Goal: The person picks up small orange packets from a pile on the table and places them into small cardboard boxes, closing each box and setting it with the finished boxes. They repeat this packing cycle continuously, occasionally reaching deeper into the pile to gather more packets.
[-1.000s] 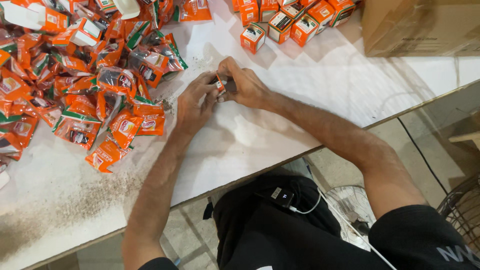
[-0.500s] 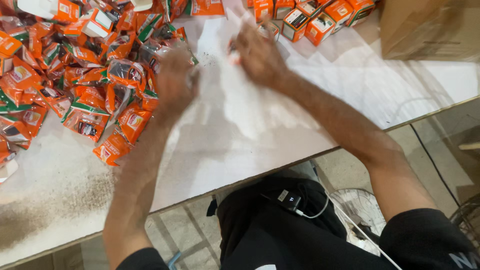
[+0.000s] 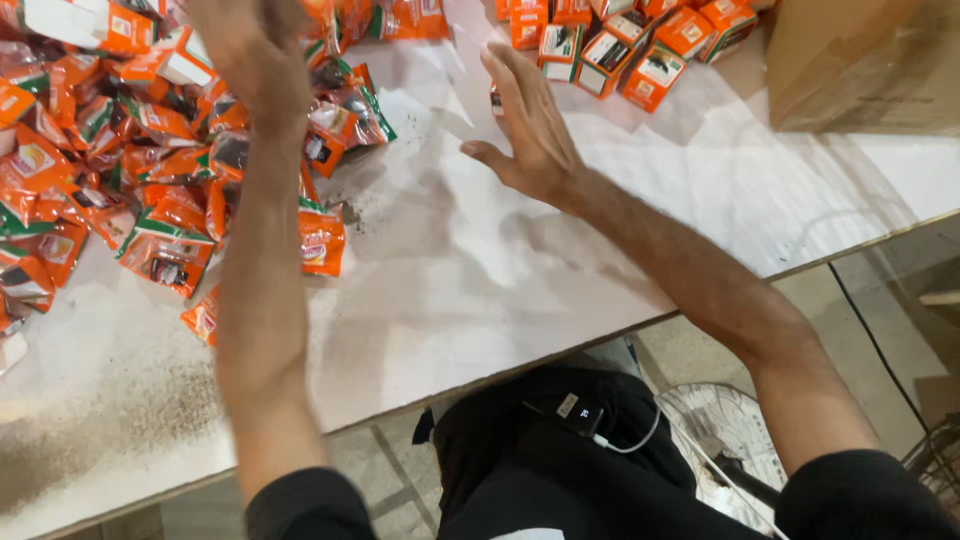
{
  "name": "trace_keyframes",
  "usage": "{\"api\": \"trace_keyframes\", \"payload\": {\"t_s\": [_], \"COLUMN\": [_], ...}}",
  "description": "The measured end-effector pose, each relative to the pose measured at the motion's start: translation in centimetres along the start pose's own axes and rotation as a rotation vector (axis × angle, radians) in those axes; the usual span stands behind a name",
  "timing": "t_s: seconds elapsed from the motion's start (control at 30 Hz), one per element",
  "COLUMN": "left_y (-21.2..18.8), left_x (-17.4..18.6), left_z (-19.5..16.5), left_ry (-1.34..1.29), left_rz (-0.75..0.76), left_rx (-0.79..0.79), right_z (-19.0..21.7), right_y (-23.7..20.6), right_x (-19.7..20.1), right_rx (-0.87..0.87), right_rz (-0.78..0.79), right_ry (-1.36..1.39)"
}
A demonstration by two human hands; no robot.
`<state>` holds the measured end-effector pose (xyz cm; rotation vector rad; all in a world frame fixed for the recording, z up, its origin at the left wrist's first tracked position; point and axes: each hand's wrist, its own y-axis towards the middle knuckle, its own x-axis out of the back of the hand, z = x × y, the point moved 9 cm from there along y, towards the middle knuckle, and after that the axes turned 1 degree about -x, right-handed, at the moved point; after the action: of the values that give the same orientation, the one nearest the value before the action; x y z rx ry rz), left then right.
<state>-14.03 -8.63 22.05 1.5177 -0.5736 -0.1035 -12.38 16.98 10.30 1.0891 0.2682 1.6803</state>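
My left hand (image 3: 252, 55) is stretched out over a heap of orange and green sachets (image 3: 150, 200) at the far left of the white table (image 3: 480, 290). It is blurred, and its fingers run off the top edge. My right hand (image 3: 532, 125) lies flat and open with fingers spread. Its fingertips are beside one small orange box (image 3: 495, 98), just short of a group of small orange boxes (image 3: 640, 60) at the back. Nothing is gripped in the right hand.
A brown cardboard carton (image 3: 860, 60) stands at the back right. Dark powder (image 3: 110, 420) is scattered over the near left of the table. Below the table edge are my dark-clothed lap, a white cable and a fan (image 3: 725, 440) on the floor.
Both hands were together at mid-table around a small box. They have parted and moved away from me: the left to the sachet heap, the right, now open, toward the row of boxes.
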Motion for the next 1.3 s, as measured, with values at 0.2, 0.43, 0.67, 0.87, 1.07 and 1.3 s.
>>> {"api": "trace_keyframes", "payload": {"t_s": [0.2, 0.43, 0.67, 0.87, 1.07, 1.3], "left_y": [-6.5, -14.1, -11.6, -11.4, -11.0, -10.8], "left_x": [5.3, 8.9, 5.8, 4.9, 4.3, 3.0], "left_z": [-11.8, -5.6, -4.5, -13.1, -13.9, -12.7], "left_ry": [-0.341, 0.405, -0.335, -0.575, -0.313, -0.116], "left_rz": [0.681, 1.177, 0.751, 0.435, 0.579, 0.597], "left_rx": [-0.206, -0.295, 0.128, -0.026, -0.082, -0.028], "right_z": [3.4, 3.9, 3.5, 0.4, 0.5, 0.8], "right_y": [-2.4, -2.8, -2.2, -2.5, -2.5, -2.6], "right_x": [-7.0, -6.8, -5.4, -5.5, -5.6, -5.9], "right_rx": [-0.029, 0.019, -0.044, -0.38, -0.28, -0.227], "right_rz": [0.446, 0.255, 0.218, 0.256, 0.231, 0.23], "right_ry": [0.17, 0.094, 0.132, 0.236, 0.209, 0.148]}}
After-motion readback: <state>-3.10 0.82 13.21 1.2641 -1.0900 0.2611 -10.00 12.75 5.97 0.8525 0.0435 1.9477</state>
